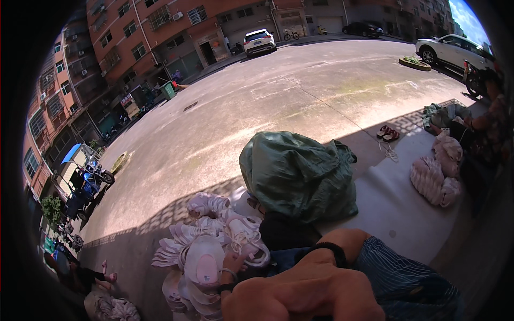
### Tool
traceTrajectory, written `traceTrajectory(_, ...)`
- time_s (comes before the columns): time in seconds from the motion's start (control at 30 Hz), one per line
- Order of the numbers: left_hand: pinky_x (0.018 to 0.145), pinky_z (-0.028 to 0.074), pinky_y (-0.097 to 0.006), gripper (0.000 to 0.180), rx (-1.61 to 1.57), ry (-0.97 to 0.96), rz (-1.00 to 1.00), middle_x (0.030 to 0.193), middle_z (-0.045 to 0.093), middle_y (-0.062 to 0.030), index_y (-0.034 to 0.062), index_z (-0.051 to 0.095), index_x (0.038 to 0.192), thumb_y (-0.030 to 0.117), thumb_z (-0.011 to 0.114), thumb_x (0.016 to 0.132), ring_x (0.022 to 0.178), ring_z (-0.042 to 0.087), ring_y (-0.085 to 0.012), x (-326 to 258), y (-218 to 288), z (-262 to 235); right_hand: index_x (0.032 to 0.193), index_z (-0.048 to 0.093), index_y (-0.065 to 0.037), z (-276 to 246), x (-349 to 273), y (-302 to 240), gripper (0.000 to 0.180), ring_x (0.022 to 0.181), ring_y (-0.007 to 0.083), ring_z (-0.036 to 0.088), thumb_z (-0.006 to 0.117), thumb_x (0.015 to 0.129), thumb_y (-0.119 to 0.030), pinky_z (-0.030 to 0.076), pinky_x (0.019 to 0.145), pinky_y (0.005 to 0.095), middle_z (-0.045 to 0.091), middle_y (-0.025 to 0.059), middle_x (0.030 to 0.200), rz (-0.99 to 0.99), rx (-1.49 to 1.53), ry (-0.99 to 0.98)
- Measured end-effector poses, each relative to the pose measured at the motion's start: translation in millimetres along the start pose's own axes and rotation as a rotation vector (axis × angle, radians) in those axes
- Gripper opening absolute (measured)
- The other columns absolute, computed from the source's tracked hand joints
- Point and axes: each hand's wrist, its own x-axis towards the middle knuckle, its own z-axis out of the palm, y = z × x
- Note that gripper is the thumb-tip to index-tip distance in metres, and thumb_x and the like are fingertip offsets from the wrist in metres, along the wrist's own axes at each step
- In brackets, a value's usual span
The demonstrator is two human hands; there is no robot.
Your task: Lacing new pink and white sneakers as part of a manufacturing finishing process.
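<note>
A heap of pale pink and white shoe uppers (208, 267) lies at my left, several nested together in stacks. My left hand (234, 262), with a bracelet and a dark band at its wrist, has its fingers curled at the edge of the heap, closed on a shoe upper. A laced shoe upper (246, 235) lies just above that hand. Bare skin fills the lower middle, and a black band (333, 247) crosses it; my right hand's fingers are hidden. Beyond my legs stands a bulging green sack (297, 176).
A pale sheet (396, 198) spreads to my right, with bundled pink uppers (436, 174) near a seated person. Reddish sandals (387, 134) lie past its edge. Another seated person (80, 278) is at far left by more uppers (115, 307). A blue-roofed tricycle (83, 174) and cars stand beyond.
</note>
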Motion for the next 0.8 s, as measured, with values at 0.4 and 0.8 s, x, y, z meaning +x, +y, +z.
traceTrajectory(0.4, 0.044, 0.054, -0.032, 0.043, -0.041, -0.023, -0.023, 0.070, 0.062, -0.0149, -0.0012, 0.046, 0.089, 0.027, 0.076, 0.079, 0.055, 0.067, -0.0224, 4, -3, 0, 0.079, 0.061, 0.006, -5, -6, -4, 0.046, 0.051, 0.0181, 0.052, 0.078, 0.069, -0.035, 0.033, 0.043, 0.0308, 0.056, 0.0107, 0.063, 0.100, -0.065, -0.033)
traceTrajectory(0.8, 0.045, 0.053, -0.029, 0.040, -0.067, -0.115, -0.079, 0.070, 0.059, -0.0145, -0.0035, 0.045, 0.089, 0.026, 0.071, 0.083, 0.056, 0.065, -0.0207, 9, 6, 7, 0.092, 0.051, -0.003, -52, -46, -67, 0.052, 0.058, 0.0107, 0.051, 0.040, 0.098, -0.053, 0.043, 0.091, 0.0450, 0.039, -0.0032, 0.064, -0.327, -0.348, 0.272)
